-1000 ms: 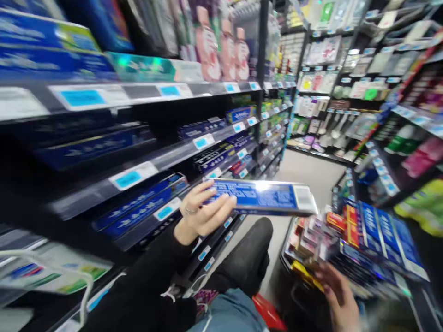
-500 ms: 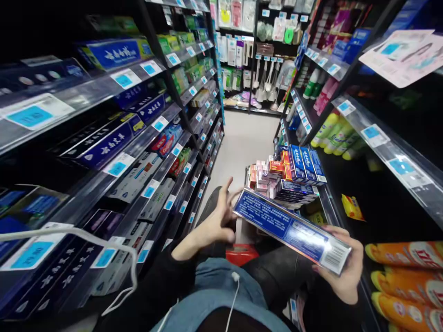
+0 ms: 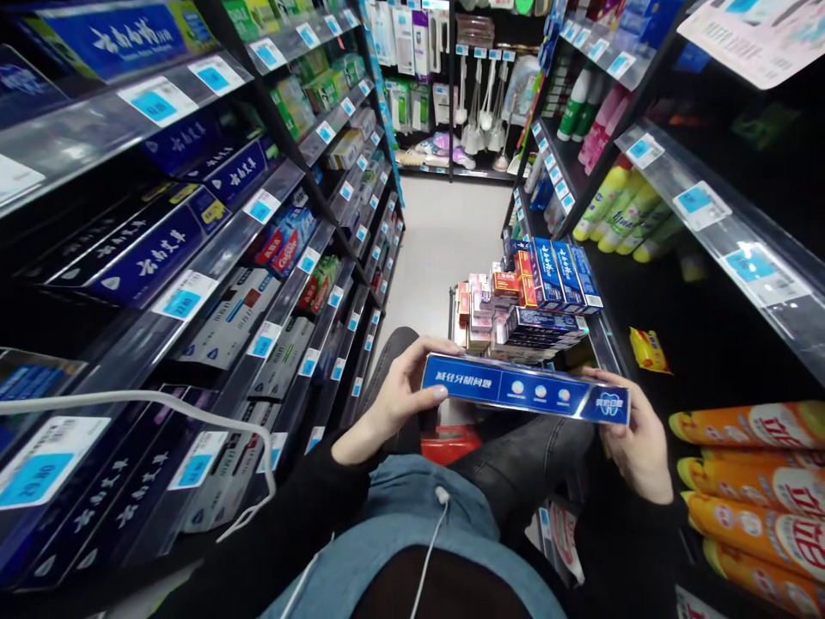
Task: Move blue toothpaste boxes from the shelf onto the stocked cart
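A long blue toothpaste box (image 3: 525,389) lies level in front of me, over my knees. My left hand (image 3: 403,391) grips its left end, thumb on the front face and fingers curled over the top. My right hand (image 3: 635,438) holds the right end from behind. The box's narrow blue side with white print and three round icons faces me. Both sleeves are black.
A cart or basket piled with several toothpaste boxes (image 3: 528,301) stands just beyond my knees. Shelves of boxed toothpaste (image 3: 168,249) line the left side, bottles (image 3: 619,206) and orange tubes (image 3: 754,481) the right. A pale floor aisle (image 3: 444,249) runs ahead. A white cable (image 3: 161,404) hangs at left.
The view swung from the left shelf to straight down the aisle. My right hand came up and took the box's right end, and the box was turned from tilted to level.
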